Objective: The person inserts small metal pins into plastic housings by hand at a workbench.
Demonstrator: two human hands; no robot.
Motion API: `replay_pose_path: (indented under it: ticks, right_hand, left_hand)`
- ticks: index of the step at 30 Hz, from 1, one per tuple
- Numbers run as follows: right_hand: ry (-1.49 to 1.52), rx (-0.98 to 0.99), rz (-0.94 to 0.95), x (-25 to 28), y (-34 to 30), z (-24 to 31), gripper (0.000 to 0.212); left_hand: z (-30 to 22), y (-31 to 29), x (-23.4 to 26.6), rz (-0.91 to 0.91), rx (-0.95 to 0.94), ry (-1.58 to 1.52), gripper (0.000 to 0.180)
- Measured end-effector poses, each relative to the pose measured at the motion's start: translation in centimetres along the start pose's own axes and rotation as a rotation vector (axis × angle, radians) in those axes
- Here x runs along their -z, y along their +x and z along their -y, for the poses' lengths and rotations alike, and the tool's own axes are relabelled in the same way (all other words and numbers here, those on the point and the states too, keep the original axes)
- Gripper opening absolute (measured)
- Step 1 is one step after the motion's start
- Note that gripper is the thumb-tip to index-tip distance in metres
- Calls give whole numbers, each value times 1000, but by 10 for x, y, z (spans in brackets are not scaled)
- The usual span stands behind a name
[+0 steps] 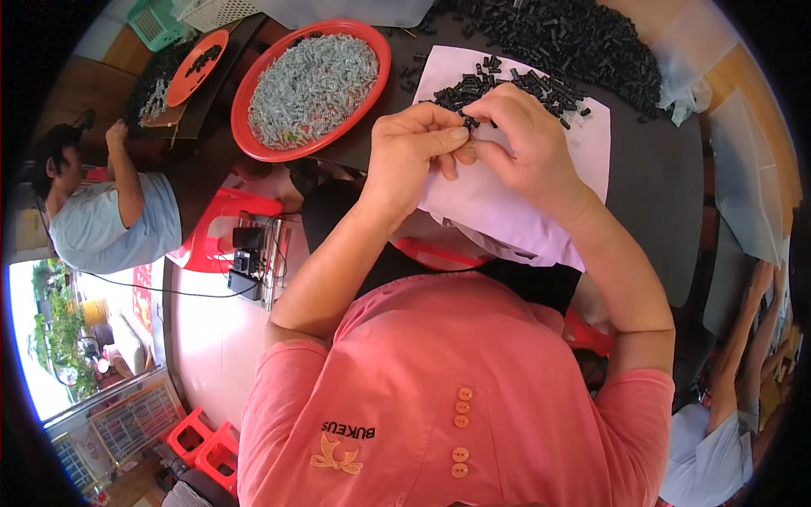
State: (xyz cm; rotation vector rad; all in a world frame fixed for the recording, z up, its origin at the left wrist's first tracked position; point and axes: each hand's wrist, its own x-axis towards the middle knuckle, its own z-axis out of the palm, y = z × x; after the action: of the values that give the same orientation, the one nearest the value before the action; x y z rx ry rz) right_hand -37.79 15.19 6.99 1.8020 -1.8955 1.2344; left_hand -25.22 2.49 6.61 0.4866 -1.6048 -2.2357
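Observation:
Both my hands meet over a white cloth (507,196) at the table's near edge. Between them is a small black plastic part (470,122), mostly covered by my fingers. My left hand (414,152) pinches it from the left, thumb against forefinger. From the right, my right hand (528,135) closes thumb and forefinger on the same part. Just beyond my fingers, a loose pile of small black plastic parts (541,91) lies on the cloth. Left of my left hand stands a red basin (247,127) full of small clear pieces (312,89).
A large heap of black parts (583,42) covers the far side of the dark table (650,203). At left, a person (114,203) sits near an orange tray (211,46); another person (705,456) is at far right. Red stools (207,448) stand at lower left.

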Motion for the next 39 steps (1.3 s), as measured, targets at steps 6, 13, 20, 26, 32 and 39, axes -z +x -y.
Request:
replay_pose_path:
  ticks: [6, 13, 20, 26, 32, 39]
  right_hand:
    - [-237, 126, -105, 1, 2, 1, 34]
    - [-311, 227, -81, 5, -4, 5, 41]
    - [-251, 310, -103, 10, -4, 12, 29]
    - [89, 1, -210, 20, 11, 0, 35]
    - [201, -282, -424, 53, 8, -35, 23]
    - [171, -330, -570, 73, 18, -19, 14]
  left_hand:
    - [-3, 2, -13, -9, -62, 22, 14]
    - [0, -2, -19, -12, -56, 27, 8]
    - [-2, -14, -21, 42, -56, -77, 9]
    - [-51, 14, -29, -13, -360, 361, 11]
    - [-173, 151, -2, -127, -489, 532, 14]
    - [-61, 108, -22, -60, -731, 1084, 15]
